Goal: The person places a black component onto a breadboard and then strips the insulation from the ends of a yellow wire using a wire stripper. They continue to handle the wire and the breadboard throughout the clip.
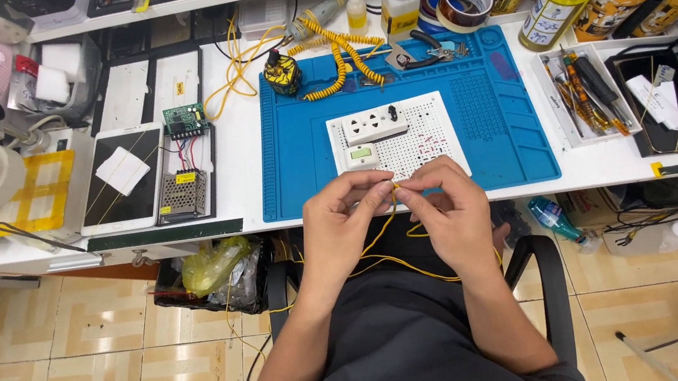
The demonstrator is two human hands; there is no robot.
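Surface: we sit at a white workbench [273, 188] with a blue mat [496, 119], above tiled floor.
Wire: our yellow wire [397, 247] loops over our lap.
Grip: our left hand [341, 219] and right hand [449, 209] both pinch it closed, fingertips meeting.

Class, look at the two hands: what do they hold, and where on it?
Both the left hand and right hand pinch a thin yellow wire at its upper part, fingertips meeting; the rest hangs looped below.
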